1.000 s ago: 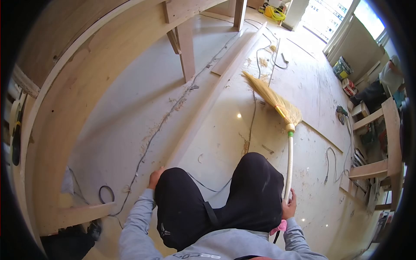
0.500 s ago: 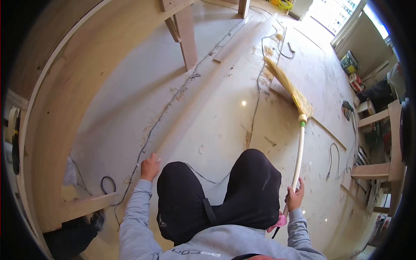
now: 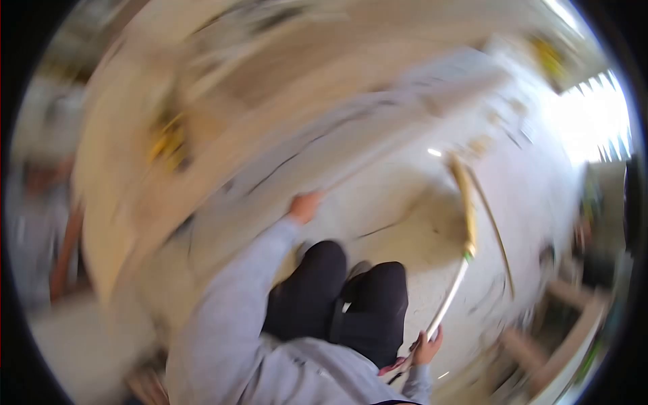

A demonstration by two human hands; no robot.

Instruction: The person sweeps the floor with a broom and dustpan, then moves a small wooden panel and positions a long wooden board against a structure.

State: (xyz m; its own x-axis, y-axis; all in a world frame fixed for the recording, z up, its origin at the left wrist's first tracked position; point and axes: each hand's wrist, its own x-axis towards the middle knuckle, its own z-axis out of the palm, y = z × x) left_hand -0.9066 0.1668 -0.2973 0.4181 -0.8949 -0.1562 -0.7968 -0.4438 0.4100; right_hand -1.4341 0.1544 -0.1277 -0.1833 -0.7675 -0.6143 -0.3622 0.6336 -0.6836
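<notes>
The whole view is smeared by motion. My right hand point(image 3: 426, 347) is wrapped round the pale handle of a broom point(image 3: 448, 297). The broom's straw head point(image 3: 464, 202) points away from me over the floor, with a green band where it meets the handle. Out to the left, my left hand point(image 3: 306, 206) is closed at the near end of a long, thin, pale brown strip point(image 3: 385, 155), which stretches away toward the upper right. Blur hides its exact kind. Something pink hangs by the handle's lower end.
A large wooden workbench point(image 3: 223, 145) fills the left, with a yellow tool point(image 3: 169, 143) on it. A dark cable point(image 3: 317, 138) and scraps lie on the floor. At right are a narrow wooden strip point(image 3: 496, 233) and a wooden frame point(image 3: 574, 331). Bright window light point(image 3: 594, 118) comes from the upper right.
My view has swung left, bringing more of the workbench in. In the picture, my left hand sits higher and further right, still at the strip; my right hand is lower, still on the broom.
</notes>
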